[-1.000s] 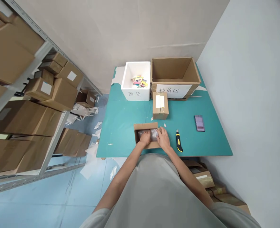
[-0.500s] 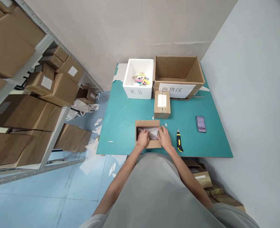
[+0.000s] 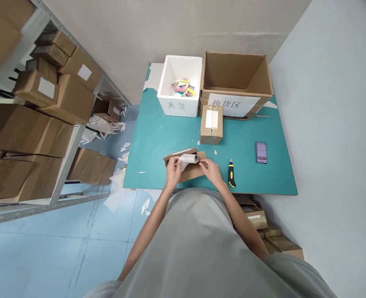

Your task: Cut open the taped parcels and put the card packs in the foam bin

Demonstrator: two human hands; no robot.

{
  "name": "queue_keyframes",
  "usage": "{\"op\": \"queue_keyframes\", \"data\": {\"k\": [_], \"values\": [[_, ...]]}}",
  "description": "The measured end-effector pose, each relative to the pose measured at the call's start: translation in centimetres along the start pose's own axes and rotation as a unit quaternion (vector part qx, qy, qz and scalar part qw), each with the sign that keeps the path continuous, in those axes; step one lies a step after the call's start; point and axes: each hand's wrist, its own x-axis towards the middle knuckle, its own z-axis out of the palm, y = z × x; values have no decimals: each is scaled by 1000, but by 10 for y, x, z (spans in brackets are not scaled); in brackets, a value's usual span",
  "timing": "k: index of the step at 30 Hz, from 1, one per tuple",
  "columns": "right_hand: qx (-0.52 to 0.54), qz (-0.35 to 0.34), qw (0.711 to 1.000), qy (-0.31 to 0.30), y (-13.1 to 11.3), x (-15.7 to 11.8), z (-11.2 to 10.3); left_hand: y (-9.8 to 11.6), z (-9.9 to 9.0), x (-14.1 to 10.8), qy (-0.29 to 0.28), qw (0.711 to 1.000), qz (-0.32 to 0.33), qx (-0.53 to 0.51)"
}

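A small open cardboard box (image 3: pixel 191 173) sits turned at an angle near the table's front edge. Out of its top comes a whitish, shiny rolled package (image 3: pixel 189 158), which looks like plastic wrapping; its contents are hidden. My left hand (image 3: pixel 173 173) is closed on the left end of this package. At the box's right end, the fingers of my right hand (image 3: pixel 211 171) pinch the cardboard edge, close to the package's round end. A black and yellow utility knife (image 3: pixel 231 174) lies to the right of my right hand, its blade end pointing away from me.
Behind are a taped carton (image 3: pixel 212 130), a white foam box (image 3: pixel 179 106) with small colourful packets (image 3: pixel 183 87), and a large open carton (image 3: pixel 237 89). A phone (image 3: pixel 261 152) lies on the green table (image 3: pixel 148 136). Loaded shelves (image 3: pixel 65 145) stand left; walls bound the back and right.
My left hand has drawn the whitish package up out of the small box. The box has turned and tilted, and my right hand has shifted along its right end. The view has shifted slightly.
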Motion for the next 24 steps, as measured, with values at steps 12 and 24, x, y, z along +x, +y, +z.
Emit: {"op": "queue_keyframes", "data": {"k": [12,24], "values": [[229,-37,962,-147,-78,11,1,34,-48,14,68,975,-46,-207],[313,-89,939,-110,-142,42,10,32,-86,11,82,993,47,-66]]}}
